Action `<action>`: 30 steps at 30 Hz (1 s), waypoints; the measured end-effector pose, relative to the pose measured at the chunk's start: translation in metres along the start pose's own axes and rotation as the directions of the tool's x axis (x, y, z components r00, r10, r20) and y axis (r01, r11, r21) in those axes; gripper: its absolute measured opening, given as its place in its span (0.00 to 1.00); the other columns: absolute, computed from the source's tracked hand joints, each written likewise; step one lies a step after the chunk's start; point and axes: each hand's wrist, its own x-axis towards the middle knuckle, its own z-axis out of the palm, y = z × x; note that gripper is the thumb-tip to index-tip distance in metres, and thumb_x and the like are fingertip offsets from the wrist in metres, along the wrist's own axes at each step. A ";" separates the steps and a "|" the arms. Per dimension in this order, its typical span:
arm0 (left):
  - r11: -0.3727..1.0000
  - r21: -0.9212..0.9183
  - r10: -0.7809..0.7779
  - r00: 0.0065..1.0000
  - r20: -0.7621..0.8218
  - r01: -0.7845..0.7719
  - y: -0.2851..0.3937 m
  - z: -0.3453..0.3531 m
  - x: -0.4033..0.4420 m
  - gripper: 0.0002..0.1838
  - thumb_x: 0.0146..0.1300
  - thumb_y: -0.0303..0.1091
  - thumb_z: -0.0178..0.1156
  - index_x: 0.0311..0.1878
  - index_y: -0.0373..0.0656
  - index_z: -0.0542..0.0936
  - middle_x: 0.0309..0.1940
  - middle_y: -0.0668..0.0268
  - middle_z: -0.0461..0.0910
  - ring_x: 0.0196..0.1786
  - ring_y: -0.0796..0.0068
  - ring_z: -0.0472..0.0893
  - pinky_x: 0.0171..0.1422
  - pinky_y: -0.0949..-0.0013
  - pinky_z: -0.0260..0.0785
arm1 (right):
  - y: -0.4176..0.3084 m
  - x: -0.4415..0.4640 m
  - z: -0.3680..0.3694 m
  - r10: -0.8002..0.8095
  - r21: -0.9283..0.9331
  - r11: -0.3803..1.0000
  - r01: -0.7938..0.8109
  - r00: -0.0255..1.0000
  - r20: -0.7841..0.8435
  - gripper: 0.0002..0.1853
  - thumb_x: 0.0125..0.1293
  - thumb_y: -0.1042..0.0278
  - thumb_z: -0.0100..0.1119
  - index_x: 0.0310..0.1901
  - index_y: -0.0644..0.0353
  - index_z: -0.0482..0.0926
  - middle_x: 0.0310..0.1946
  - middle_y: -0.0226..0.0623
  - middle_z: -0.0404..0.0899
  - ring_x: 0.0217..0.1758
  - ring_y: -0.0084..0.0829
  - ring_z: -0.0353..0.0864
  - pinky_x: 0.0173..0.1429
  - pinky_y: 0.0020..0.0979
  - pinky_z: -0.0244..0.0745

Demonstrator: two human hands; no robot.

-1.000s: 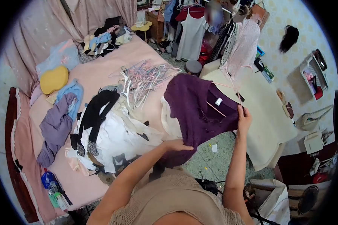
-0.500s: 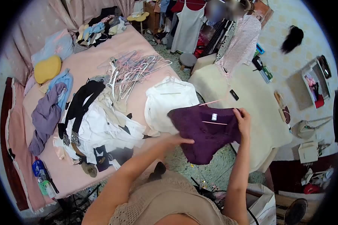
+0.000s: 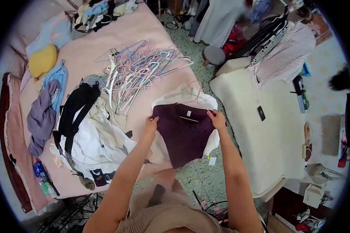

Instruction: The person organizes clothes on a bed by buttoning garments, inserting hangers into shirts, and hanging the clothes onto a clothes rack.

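Observation:
A dark purple top is spread out between my hands above the bed's edge, with a white tag showing at its neck. My left hand pinches one shoulder, and my right hand grips the other. A pink hanger sits inside the top, its hook standing out above the neck. Beneath it lies a white shirt, mostly covered by the purple cloth. Left of my left hand is a heap of white, beige and black clothes.
A tangled pile of hangers lies on the pink bed. Purple and blue clothes and a yellow cushion are at its left. Across a floor gap stands a cream-covered couch with a phone on it. A round stool stands behind.
The purple top has moved left, from over the floor gap to over the white shirt. My left hand, formerly at its lower side, now holds its left shoulder. The view has shifted too.

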 end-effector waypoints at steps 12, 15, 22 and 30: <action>0.298 0.720 0.486 0.749 0.450 -0.626 0.028 0.095 0.098 0.21 0.48 0.33 0.64 0.47 0.43 0.73 0.41 0.56 0.74 0.49 0.55 0.72 0.52 0.56 0.66 | 0.053 0.085 0.076 0.048 -0.230 0.972 -0.054 0.998 -0.032 0.11 0.56 0.61 0.59 0.33 0.61 0.76 0.31 0.44 0.77 0.37 0.46 0.76 0.41 0.41 0.70; 0.151 0.788 0.404 0.765 0.502 -0.597 0.020 0.101 0.107 0.23 0.47 0.35 0.65 0.48 0.44 0.72 0.41 0.57 0.74 0.51 0.56 0.70 0.52 0.54 0.65 | 0.056 0.094 0.080 0.076 -0.128 0.989 -0.073 0.997 0.022 0.10 0.55 0.67 0.60 0.36 0.61 0.74 0.37 0.44 0.73 0.39 0.47 0.76 0.42 0.41 0.70; 0.112 0.795 0.307 0.781 0.543 -0.596 0.013 0.096 0.138 0.20 0.44 0.35 0.67 0.41 0.46 0.73 0.41 0.63 0.73 0.51 0.58 0.69 0.54 0.55 0.60 | 0.068 0.103 0.101 0.044 -0.133 0.990 -0.036 0.998 0.055 0.13 0.54 0.68 0.61 0.40 0.60 0.72 0.41 0.42 0.70 0.41 0.47 0.74 0.43 0.41 0.71; 0.201 0.730 0.548 0.693 0.469 -0.653 0.017 0.101 0.143 0.18 0.43 0.35 0.68 0.38 0.46 0.74 0.42 0.63 0.72 0.49 0.57 0.71 0.54 0.56 0.60 | 0.062 0.116 0.103 0.037 -0.210 0.977 -0.037 0.999 -0.004 0.11 0.55 0.65 0.60 0.36 0.62 0.76 0.35 0.42 0.72 0.38 0.45 0.75 0.42 0.39 0.71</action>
